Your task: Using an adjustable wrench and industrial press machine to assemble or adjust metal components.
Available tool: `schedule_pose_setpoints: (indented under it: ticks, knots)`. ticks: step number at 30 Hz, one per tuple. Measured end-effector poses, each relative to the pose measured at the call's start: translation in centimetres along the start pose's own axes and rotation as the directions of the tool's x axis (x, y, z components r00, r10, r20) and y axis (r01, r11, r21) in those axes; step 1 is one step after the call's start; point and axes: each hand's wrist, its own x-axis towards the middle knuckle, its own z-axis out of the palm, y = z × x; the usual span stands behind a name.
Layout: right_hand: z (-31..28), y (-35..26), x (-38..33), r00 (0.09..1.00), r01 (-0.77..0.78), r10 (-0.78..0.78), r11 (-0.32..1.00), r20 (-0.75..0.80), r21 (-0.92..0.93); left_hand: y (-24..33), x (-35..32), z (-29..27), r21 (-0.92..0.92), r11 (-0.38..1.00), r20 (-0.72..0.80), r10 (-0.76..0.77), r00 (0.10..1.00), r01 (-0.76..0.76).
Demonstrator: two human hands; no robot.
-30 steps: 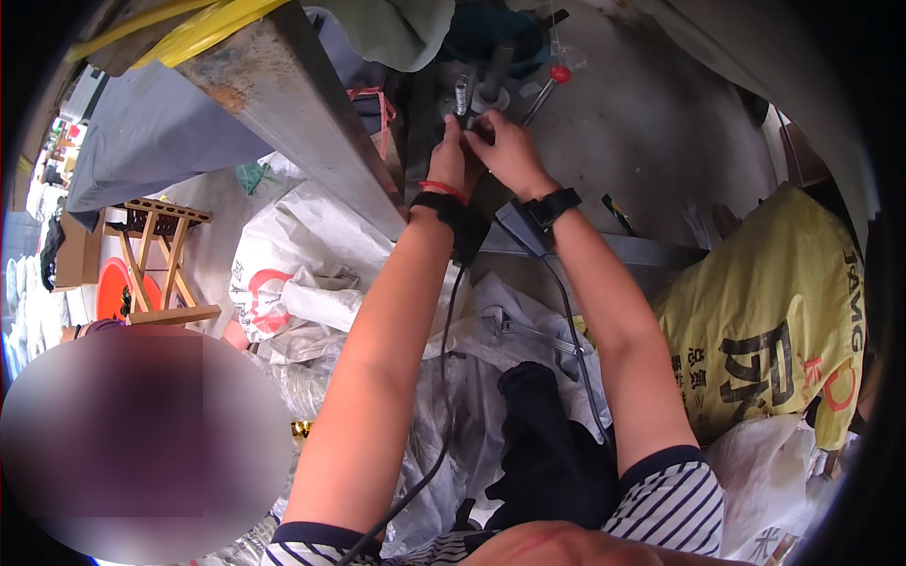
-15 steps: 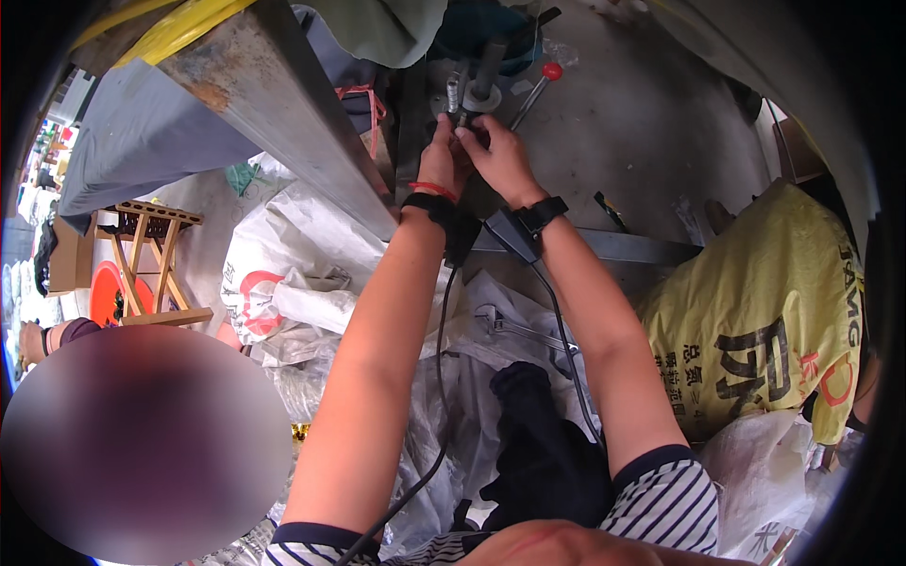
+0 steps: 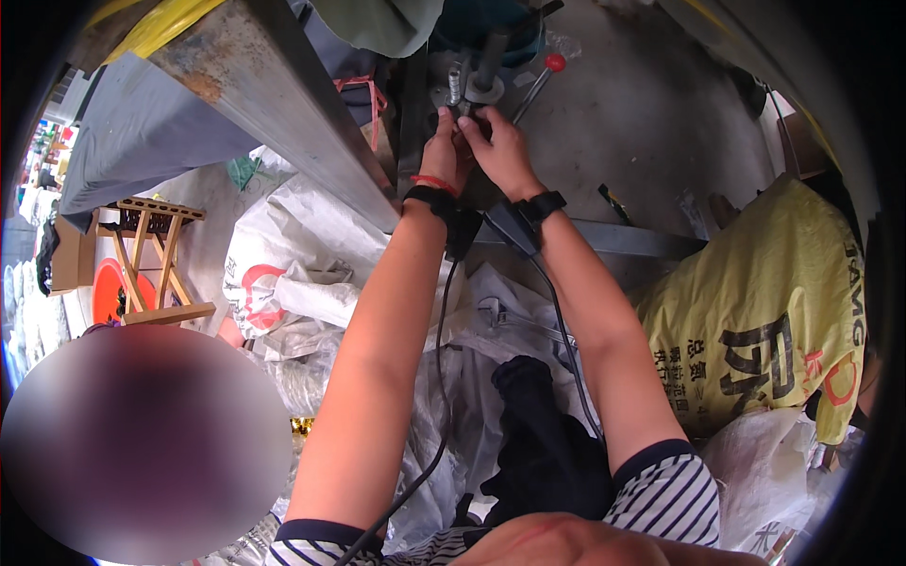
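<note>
Grey concrete floor (image 3: 651, 132), cluttered work area; grey metal beam (image 3: 283, 99), rust-stained, slants down on the left, yellow plastic strip (image 3: 170, 30) over its upper end. Person's left hand (image 3: 444, 154) and right hand (image 3: 500, 154) meet past the beam's lower end, fingers curled inward, fingertips close together at the base of a silvery ribbed metal piece (image 3: 454, 87). That piece stands upright near the floor's far left corner, just left of a dark grey cylindrical post (image 3: 491, 62) with a pale round collar (image 3: 485, 92). Can't tell whether either hand grips anything; detail between fingertips too small. Slim metal lever with red ball knob (image 3: 554, 62) tilts up right of the right hand. Black straps on both wrists, dark cables running back. Grey metal crossbar (image 3: 642, 243) along floor's near edge; yellow woven sack (image 3: 755, 311) by its right end. White woven sack (image 3: 283, 245), red print, beside beam's lower end. Wooden slatted stool (image 3: 156, 255) and round orange basin (image 3: 110, 288) further left.
</note>
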Motion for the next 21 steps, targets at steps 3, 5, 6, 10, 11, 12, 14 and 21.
schedule_pose_setpoints:
  ticks: [3, 5, 6, 10, 11, 12, 14, 21]
  knots:
    - [0.0, -0.1, -0.1, 0.996, -0.091, 0.091, 0.985, 0.005, 0.149, 0.1, -0.2, 0.1, 0.001, 1.0, -0.035, 0.016, 0.999, -0.015]
    - [-0.1, -1.3, -0.5, 0.991, -0.133, 0.131, 0.984, 0.031, 0.115, 0.4, -0.4, -0.4, 0.036, 0.999, -0.062, 0.013, 0.998, -0.011]
    - [0.0, -1.2, -0.5, 0.991, -0.136, 0.133, 0.984, 0.03, 0.113, 0.3, -0.1, -0.2, 0.035, 0.999, -0.022, 0.013, 1.0, -0.012]
    - [0.1, 1.0, -0.3, 0.997, -0.012, 0.018, 0.997, -0.069, 0.083, 0.0, -0.3, 0.7, 0.032, 0.999, -0.038, -0.031, 0.999, 0.032]
    - [-0.2, 1.8, -0.4, 0.996, -0.061, 0.072, 0.983, -0.056, 0.175, -0.3, -0.4, 1.3, 0.043, 0.998, -0.046, -0.045, 0.998, 0.047]
    - [0.2, 0.7, -0.5, 0.996, -0.062, 0.073, 0.98, -0.05, 0.189, -0.1, -0.3, 0.4, 0.049, 0.998, -0.059, -0.038, 0.998, 0.041]
    - [1.0, -1.3, -0.7, 0.998, 0.016, -0.014, 0.999, -0.058, 0.039, 0.4, 0.2, -1.2, 0.078, 0.996, -0.027, 0.039, 0.999, -0.037]
    - [0.0, -1.1, -0.7, 0.996, -0.07, 0.075, 0.994, -0.044, 0.089, 0.2, -0.6, 0.2, 0.087, 0.996, -0.052, -0.018, 0.998, 0.022]
